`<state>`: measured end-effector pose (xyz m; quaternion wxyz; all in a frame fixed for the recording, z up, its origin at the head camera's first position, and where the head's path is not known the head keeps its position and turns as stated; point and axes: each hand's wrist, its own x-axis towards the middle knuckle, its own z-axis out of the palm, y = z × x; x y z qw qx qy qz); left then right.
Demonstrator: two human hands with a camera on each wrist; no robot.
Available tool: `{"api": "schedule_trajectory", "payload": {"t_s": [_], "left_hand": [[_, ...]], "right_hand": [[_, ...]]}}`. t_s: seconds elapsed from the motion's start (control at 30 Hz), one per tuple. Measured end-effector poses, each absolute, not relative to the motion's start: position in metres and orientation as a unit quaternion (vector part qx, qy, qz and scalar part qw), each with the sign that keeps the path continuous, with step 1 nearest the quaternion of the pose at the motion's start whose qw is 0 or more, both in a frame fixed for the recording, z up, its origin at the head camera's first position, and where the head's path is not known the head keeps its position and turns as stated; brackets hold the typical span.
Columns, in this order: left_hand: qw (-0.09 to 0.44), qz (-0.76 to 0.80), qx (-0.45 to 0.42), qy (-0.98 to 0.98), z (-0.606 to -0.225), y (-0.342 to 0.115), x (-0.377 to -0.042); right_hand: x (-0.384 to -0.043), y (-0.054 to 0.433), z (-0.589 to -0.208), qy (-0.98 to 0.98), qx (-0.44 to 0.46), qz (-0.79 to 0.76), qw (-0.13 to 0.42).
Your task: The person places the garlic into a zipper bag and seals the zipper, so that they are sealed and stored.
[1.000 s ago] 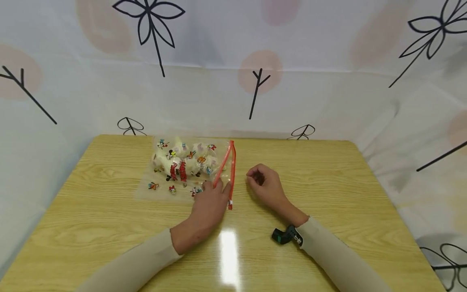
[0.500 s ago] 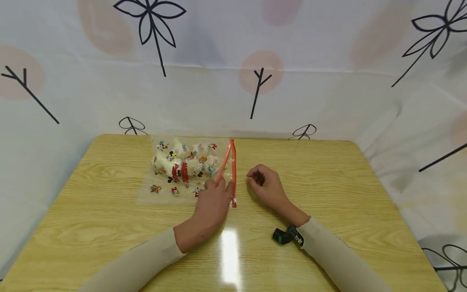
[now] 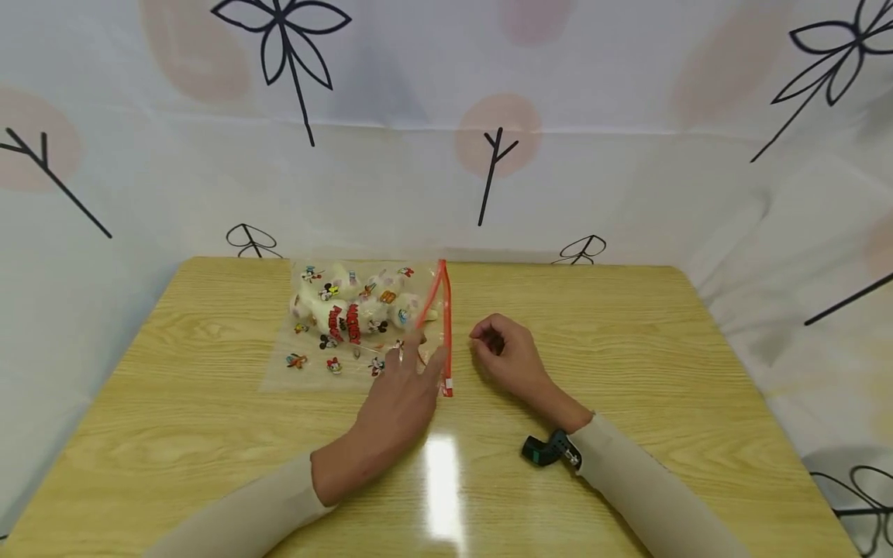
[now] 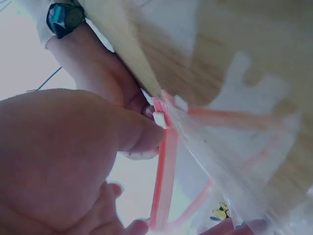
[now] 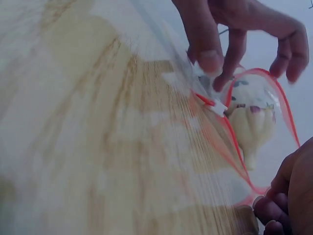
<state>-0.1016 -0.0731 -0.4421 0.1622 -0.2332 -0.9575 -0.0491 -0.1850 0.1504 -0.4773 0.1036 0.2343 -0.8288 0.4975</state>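
A clear slider zip bag (image 3: 282, 376) printed with cartoon figures lies on the table, several garlic bulbs (image 5: 254, 125) inside. Its red zip edge (image 3: 447, 310) gapes toward the right, with the white slider (image 5: 218, 108) at the near end. My left hand (image 3: 398, 395) is over the bag's near corner by the mouth, fingers spread and relaxed, thumb close to the slider in the right wrist view. Just right of the bag, my right hand (image 3: 512, 356) rests on the table, loosely curled and holding nothing.
The wooden table (image 3: 614, 333) backs onto a white cloth (image 3: 391, 178) with flower and twig drawings, which also hangs along both sides. A black wrist device (image 3: 547, 449) sits at the right cuff.
My left hand's fingers have lifted and spread from the bag's mouth, and its wrist has shifted slightly left. The bag has barely moved. The right hand has stayed put.
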Motion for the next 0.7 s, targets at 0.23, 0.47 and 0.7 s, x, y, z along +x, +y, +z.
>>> {"api": "schedule_trajectory", "payload": {"t_s": [0.23,0.47,0.7], "left_hand": [[0.161,-0.098,-0.211,-0.959,-0.441,-0.087,-0.096],[0.115,-0.106,-0.256,-0.954,-0.443,-0.1,-0.089],[0.069,-0.113,-0.285,-0.949,-0.443,-0.103,-0.093]], "right_hand": [[-0.185,0.151,-0.475,-0.843,0.24,0.473,0.084],[-0.182,0.149,-0.475,-0.845,0.246,0.469,0.07],[-0.177,0.145,-0.465,-0.876,0.231,0.423,0.035]]}}
